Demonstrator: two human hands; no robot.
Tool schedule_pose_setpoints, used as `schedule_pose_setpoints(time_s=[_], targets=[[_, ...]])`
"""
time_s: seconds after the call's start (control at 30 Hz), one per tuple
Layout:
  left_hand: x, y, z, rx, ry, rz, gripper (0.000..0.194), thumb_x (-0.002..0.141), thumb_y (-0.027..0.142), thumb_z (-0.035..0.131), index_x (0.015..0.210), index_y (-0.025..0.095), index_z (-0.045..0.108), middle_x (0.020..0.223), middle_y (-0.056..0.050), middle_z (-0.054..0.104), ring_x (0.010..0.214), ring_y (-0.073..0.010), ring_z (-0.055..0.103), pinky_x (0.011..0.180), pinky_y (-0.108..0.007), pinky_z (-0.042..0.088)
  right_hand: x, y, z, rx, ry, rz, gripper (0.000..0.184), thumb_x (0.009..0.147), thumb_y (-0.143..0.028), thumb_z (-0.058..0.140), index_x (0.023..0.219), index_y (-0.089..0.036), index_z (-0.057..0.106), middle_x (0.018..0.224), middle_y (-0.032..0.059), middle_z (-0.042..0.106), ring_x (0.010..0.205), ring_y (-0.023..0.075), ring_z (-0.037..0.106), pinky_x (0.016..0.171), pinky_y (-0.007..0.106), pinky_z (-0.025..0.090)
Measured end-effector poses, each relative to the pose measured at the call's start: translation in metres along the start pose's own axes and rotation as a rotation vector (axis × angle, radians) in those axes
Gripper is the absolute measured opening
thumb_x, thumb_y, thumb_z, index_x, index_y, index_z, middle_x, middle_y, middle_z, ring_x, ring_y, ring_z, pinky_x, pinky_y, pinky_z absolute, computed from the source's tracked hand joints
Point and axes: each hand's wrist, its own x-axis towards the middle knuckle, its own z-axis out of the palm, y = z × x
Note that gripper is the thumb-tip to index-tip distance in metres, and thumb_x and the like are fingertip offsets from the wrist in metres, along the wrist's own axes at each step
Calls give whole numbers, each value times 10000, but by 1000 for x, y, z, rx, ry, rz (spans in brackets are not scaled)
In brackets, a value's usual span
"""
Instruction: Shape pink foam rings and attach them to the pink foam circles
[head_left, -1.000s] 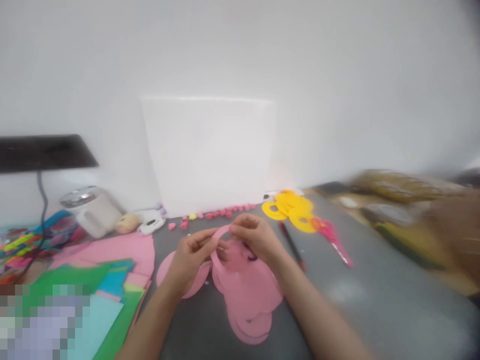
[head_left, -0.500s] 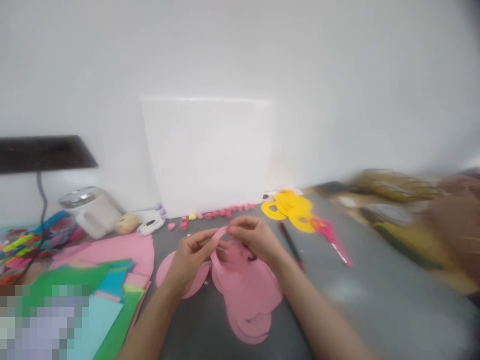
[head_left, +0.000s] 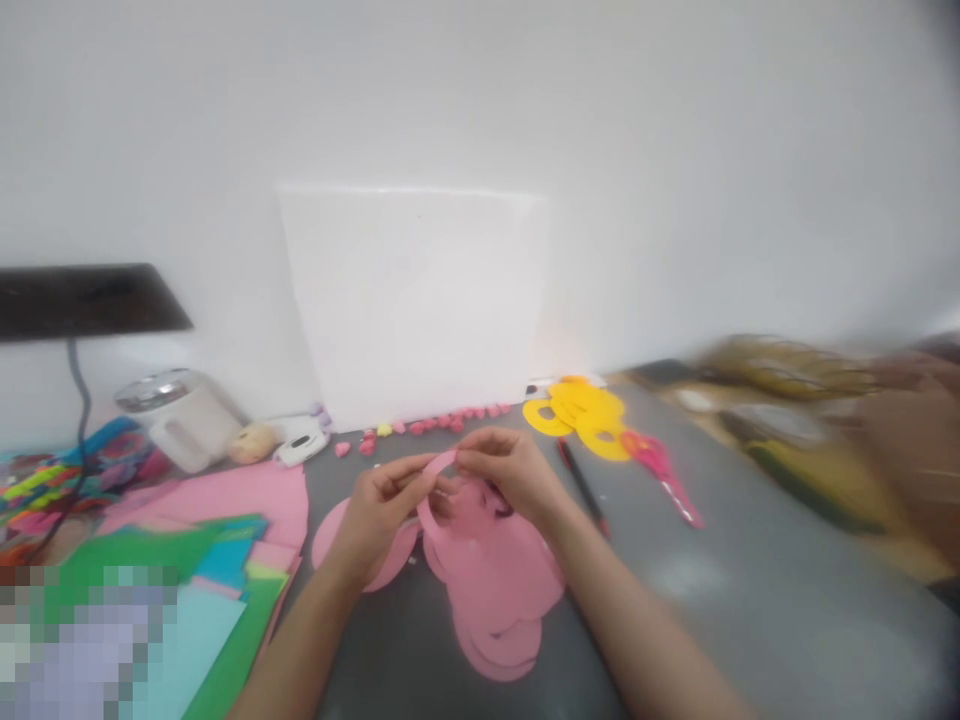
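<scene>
A narrow curved strip of pink paper (head_left: 429,515) is stretched between my hands over the table. My left hand (head_left: 382,510) pinches it from the left side. From the right, my right hand (head_left: 504,468) has it between thumb and fingertips. Below my hands lies a loose pile of round pink paper pieces (head_left: 499,580), partly covered by my fingers. Another pink paper round (head_left: 397,562) pokes out from under my left wrist. Whether the strip is a closed ring cannot be made out.
Pink-handled scissors (head_left: 660,475), a black and red pen (head_left: 581,487) and yellow paper rings (head_left: 581,410) lie to the right. Coloured paper sheets (head_left: 142,555) cover the left side. Small pink hearts (head_left: 435,421) line the back below a white board (head_left: 420,300).
The whole view has shifted very slightly. Both hands keep their pinch on the pink strip and have barely moved.
</scene>
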Motion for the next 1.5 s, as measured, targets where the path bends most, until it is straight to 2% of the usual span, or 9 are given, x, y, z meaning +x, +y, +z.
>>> schedule_pose_setpoints(time_s=[0.17,0.33,0.6,0.8,1.27,1.5], targets=[[-1,2,2,13,-3,-1,298,781,304,647,1042,164,687,752,-64,704,610,-149,611,605,-274,510,0,-1,0,-18,-43,-37,147,585,-253,774,656,-158,687,587,-2,651,543,107,589,553,232,494],[0,2,1,15,-3,-4,281,785,304,643,1019,157,691,738,-62,700,608,-151,608,609,-273,503,-1,-3,1,-25,-15,-9,140,577,-245,778,643,-158,692,554,-7,630,517,105,570,510,224,479],[0,5,2,-13,42,-3,280,766,297,661,1008,160,694,728,-52,693,600,-149,600,601,-276,502,0,-1,1,15,-63,-24,169,611,-256,759,750,-167,722,658,26,697,642,142,647,689,295,531],[0,3,2,-19,24,-5,260,764,310,665,973,158,698,735,-55,694,613,-148,607,608,-269,508,1,1,0,24,-37,-31,175,590,-249,774,727,-164,705,646,20,692,604,138,642,637,277,526],[-2,5,2,8,17,-17,249,770,315,658,953,153,705,695,-53,676,597,-147,596,607,-272,498,-1,-1,0,-41,-76,-31,157,601,-261,767,667,-161,666,590,-11,632,530,97,563,509,215,454],[0,3,0,-5,50,-22,284,760,309,665,1002,164,701,741,-57,702,605,-151,609,609,-276,496,-1,-2,1,-23,-78,-8,191,636,-298,742,770,-165,713,662,15,680,630,130,629,632,264,513]])
